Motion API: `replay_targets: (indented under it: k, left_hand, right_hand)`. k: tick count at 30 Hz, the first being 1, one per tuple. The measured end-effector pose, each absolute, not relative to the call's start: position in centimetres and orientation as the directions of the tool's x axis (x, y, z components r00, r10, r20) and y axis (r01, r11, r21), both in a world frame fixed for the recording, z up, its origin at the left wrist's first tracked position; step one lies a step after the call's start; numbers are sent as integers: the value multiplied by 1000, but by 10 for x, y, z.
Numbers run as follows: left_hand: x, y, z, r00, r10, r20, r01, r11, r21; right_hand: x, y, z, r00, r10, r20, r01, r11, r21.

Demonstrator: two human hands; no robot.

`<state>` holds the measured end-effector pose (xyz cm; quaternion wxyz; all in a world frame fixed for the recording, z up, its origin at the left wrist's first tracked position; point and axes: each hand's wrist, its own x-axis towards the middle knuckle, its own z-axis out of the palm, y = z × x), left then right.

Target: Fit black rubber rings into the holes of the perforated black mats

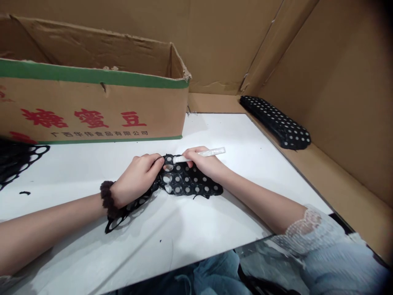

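Note:
My left hand (pixel 138 176), with a dark fuzzy band at the wrist, pinches the left end of a black piece of polka-dot fabric (pixel 192 184) on the white table. Some of its round spots look shiny, like clear discs. From under my left hand a strip full of round holes (pixel 116 221) trails toward the wrist. Closed around a slim white pen-like tool (pixel 211 152), my right hand (pixel 199 159) rests at the fabric's upper edge. The tool's left end meets the dotted fabric; its tip is too small to make out.
A large cardboard box (pixel 166 110) with green edges and red characters stands at the back left. A dark heap of holed strips (pixel 18 162) lies at the left. Folded polka-dot fabric (pixel 276 123) sits on a cardboard ledge at right. Cardboard walls enclose the white table (pixel 227 131).

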<state>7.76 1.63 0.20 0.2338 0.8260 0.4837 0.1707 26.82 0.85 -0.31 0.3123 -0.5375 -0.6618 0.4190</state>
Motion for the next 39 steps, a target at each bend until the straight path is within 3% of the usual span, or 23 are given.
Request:
replay_targets:
  k: [3, 6, 8, 12, 16, 19, 24, 27, 31, 39]
  left_hand:
    - [77, 15, 3, 500, 859, 111, 711, -480, 514]
    - [78, 11, 4, 563, 806, 183, 696, -582, 421]
    - [79, 6, 6, 607, 771, 195, 679, -630, 378]
    - [80, 3, 6, 632, 754, 181, 654, -643, 397]
    - [79, 8, 4, 559, 824, 99, 677, -521, 519]
    - [79, 12, 5, 544, 839, 1, 685, -444, 578]
    - [80, 15, 6, 657, 753, 19, 675, -600, 430]
    - [79, 16, 3, 695, 719, 1, 676, -653, 341]
    - [78, 14, -2, 662, 749, -7, 717, -631, 297]
    - [82, 1, -8, 600, 798, 53, 734, -576, 361]
  right_hand:
    - [265, 5, -1, -245, 966, 81, 537, 205, -818]
    - [260, 1, -1, -293, 922, 253, 647, 387, -657]
    - [258, 0, -3, -326, 900, 288, 694, 435, -573]
    - [259, 0, -4, -309, 920, 242, 725, 393, -565]
    - [263, -1, -2, -287, 941, 179, 730, 336, -595]
    - [263, -3, -2, -337, 927, 168, 775, 374, -510]
    - [255, -6, -4, -448, 874, 186, 849, 482, -219]
    - [250, -5, -3, -458, 874, 160, 872, 477, -108]
    - [245, -2, -4, -421, 895, 144, 902, 430, -35]
    - [239, -2, -5, -338, 924, 179, 941, 337, 33]
